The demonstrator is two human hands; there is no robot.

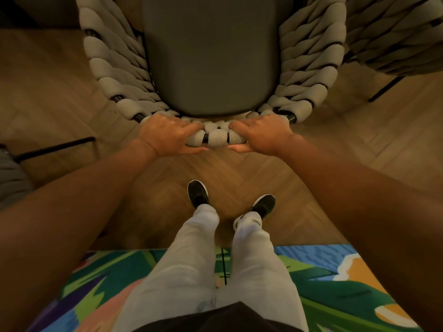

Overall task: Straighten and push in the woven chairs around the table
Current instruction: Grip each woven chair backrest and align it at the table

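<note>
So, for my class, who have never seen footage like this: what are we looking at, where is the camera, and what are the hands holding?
There is no machine here. A camera worn on a person's head looks down past their arms. The left hand and right hand both grip the top rail of a woven chair, seen from behind, with its grey seat cushion beyond. A second woven chair stands to the right. Below are the person's black shoes on a wooden herringbone floor and a colourful rug.
</note>
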